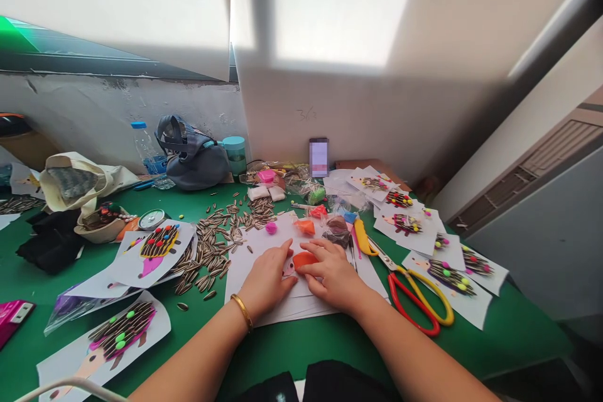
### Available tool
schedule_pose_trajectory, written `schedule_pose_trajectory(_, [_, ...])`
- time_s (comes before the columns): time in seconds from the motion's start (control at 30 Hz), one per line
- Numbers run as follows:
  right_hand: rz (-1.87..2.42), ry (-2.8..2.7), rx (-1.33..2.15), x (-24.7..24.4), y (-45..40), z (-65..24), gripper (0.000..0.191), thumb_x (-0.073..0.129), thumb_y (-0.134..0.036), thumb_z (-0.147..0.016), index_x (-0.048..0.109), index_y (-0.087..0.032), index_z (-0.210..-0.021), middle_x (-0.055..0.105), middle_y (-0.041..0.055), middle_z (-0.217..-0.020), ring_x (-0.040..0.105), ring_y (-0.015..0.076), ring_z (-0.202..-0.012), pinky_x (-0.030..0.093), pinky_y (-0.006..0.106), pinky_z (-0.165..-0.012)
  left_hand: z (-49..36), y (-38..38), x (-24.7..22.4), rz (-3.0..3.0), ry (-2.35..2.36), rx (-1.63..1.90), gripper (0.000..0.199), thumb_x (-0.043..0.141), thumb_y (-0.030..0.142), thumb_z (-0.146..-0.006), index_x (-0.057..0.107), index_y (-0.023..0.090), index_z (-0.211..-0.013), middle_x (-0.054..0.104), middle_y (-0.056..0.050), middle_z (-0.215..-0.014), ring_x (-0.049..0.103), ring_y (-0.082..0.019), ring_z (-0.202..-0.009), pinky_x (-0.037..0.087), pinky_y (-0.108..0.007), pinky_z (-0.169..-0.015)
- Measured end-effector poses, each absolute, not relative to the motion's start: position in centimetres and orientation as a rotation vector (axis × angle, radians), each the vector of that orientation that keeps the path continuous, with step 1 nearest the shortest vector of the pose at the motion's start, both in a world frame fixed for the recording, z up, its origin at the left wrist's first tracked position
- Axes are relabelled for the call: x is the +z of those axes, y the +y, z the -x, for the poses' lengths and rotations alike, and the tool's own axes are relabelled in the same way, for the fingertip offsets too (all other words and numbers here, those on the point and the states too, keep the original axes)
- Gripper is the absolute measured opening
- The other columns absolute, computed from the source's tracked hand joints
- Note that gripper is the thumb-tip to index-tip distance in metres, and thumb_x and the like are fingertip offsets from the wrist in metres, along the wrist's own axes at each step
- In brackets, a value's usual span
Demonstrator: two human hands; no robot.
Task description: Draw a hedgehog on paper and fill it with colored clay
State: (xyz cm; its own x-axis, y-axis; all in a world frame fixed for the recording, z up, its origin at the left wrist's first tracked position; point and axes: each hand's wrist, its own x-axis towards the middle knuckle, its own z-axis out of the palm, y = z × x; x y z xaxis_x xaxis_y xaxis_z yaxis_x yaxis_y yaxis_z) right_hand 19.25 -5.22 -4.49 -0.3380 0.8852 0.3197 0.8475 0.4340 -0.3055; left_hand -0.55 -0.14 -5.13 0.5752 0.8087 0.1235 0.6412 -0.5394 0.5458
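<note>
My left hand (269, 279), with a gold bracelet at the wrist, lies on the white paper (240, 267), fingers stretched out and thumb toward the middle. My right hand (333, 271) rests on the same paper, its fingers spread over a flattened piece of orange clay (304, 260) and touching it. Between the hands a small part of a pale drawn or clay shape (289, 267) shows; the rest is covered. Just beyond the fingertips are another orange clay lump (305, 227) and a pink clay ball (271, 228).
Sunflower seeds (207, 251) are scattered at the left. Hedgehog pictures made of seeds and clay (160, 245) lie on both sides. Scissors (419, 295) and a yellow-handled cutter (363, 239) are at the right. A phone (319, 158) leans on the wall beside bagged clay, a bag (198, 160) and bottle (148, 151).
</note>
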Motion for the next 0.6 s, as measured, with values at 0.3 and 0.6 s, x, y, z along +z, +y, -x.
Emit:
schedule_pose_trajectory(0.3, [1.452,-2.232,0.113,-4.3,-5.2,-19.5,0.026,0.061,-0.024,-0.085,0.074,-0.037,-0.103,0.055,-0.0009,-0.139,0.041,0.0279,-0.13,0.031,0.049,-0.106,0.6,-0.1,-5.2,-2.362,1.15,0.521,0.075,0.067,0.02,-0.077,0.033,0.02,-0.144,0.062,-0.012,-0.125,0.057,-0.028,-0.115,0.044,-0.048,-0.1])
schedule_pose_trajectory(0.6, [1.602,-2.123,0.033,-5.0,-4.2,-18.9,0.056,0.072,-0.036,-0.079,0.056,-0.029,-0.132,0.048,0.0072,-0.146,0.037,0.0311,-0.134,0.032,0.05,-0.105,0.5,-0.2,-5.0,-2.389,1.165,0.511,0.074,0.068,0.021,-0.078,0.034,0.017,-0.143,0.062,-0.013,-0.122,0.057,-0.028,-0.113,0.045,-0.047,-0.1])
